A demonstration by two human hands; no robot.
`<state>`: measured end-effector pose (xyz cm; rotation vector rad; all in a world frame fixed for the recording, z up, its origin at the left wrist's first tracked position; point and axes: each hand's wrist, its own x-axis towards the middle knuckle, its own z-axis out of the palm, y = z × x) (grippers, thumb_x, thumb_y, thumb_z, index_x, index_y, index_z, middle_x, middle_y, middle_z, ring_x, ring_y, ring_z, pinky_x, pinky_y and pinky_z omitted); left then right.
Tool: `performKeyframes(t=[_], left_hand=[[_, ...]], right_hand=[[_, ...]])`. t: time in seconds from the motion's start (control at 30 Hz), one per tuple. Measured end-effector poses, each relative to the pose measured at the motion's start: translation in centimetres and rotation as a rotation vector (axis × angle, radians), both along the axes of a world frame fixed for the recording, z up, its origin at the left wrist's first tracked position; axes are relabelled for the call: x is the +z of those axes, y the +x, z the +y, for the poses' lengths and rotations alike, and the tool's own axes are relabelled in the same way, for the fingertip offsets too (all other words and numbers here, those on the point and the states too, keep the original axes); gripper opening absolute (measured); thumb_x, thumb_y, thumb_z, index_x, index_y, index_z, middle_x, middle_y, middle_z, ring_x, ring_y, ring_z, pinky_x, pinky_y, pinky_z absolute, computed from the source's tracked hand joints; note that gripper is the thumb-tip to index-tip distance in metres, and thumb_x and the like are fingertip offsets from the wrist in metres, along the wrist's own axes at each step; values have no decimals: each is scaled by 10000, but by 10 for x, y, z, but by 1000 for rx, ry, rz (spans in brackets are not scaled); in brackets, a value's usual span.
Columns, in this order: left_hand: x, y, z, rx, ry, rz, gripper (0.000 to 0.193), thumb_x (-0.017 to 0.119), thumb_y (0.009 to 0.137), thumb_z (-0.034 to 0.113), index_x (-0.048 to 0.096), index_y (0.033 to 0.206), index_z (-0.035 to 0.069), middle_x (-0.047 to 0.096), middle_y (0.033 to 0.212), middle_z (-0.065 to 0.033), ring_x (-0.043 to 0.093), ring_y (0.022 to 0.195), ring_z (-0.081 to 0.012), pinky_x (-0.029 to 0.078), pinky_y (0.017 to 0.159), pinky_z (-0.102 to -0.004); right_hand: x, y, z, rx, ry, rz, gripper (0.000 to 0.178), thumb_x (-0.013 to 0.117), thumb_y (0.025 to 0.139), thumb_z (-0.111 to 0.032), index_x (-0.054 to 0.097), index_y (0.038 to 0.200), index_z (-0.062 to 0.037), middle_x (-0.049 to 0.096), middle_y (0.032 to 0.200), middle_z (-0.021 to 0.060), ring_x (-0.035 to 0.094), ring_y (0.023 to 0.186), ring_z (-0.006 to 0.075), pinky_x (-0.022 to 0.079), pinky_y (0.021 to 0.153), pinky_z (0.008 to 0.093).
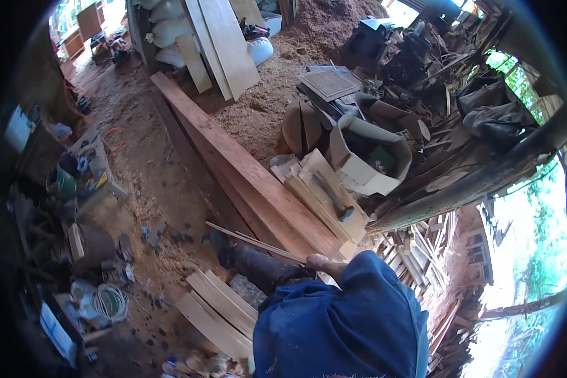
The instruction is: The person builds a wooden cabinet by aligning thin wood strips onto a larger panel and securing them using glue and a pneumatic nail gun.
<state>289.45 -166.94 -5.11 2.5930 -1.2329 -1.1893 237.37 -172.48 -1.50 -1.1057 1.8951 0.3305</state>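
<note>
My right hand comes out of a blue sleeve at the lower middle, its fingers closed at the near end of thin wooden strips. The strips run away to the left above my dark trouser leg. Just beyond the hand lies a long reddish plank, with a darker plank along its left side. A hammer rests on a stack of short pale boards to the right. My left hand does not show.
Pale boards lie on the sawdust-strewn floor at lower left. A cardboard box stands right of the planks, below scrap wood. A thick log slants across the right. Tall boards lean at the back; a low bench stands left.
</note>
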Motion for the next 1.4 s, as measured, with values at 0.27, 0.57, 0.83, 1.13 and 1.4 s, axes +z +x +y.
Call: performKeyframes(t=[0.27,0.57,0.83,1.13,1.4], left_hand=[[75,80,-313,54,-150,55,514,622,966,206,451,1360,-76,535,1190,-149,500,1106,-231,409,998,-342],[307,17,-587,153,-648,944,342,706,936,319,541,1139,99,568,926,-2,580,824,-128,470,657,-286],[428,-28,-746,468,-746,1410,532,801,858,203,487,1269,79,646,926,-68,687,844,-227,566,846,-383],[389,23,-1033,301,-746,1532,354,618,867,65,512,1204,79,567,831,-57,595,710,-182,562,733,-397],[447,87,-1304,243,-752,1649,540,591,914,40,417,1422,88,608,983,-86,634,882,-226,552,834,-414]], right_hand=[[80,79,-243,-7,57,-11,477,664,823,-490,734,1100,-108,716,1107,187,679,1062,370,539,918,467],[203,177,-494,253,-404,-271,418,708,844,-418,675,1040,-50,695,925,241,688,925,398,536,794,491],[320,261,-652,484,-432,-690,465,680,883,-444,643,1119,-45,692,966,246,655,952,441,521,805,497],[276,315,-871,146,-580,-669,496,730,875,-408,607,1178,-35,634,756,61,616,681,149,500,630,330],[344,391,-1123,-57,-703,-805,428,691,922,-373,613,1150,-19,533,667,71,535,631,165,440,586,353]])
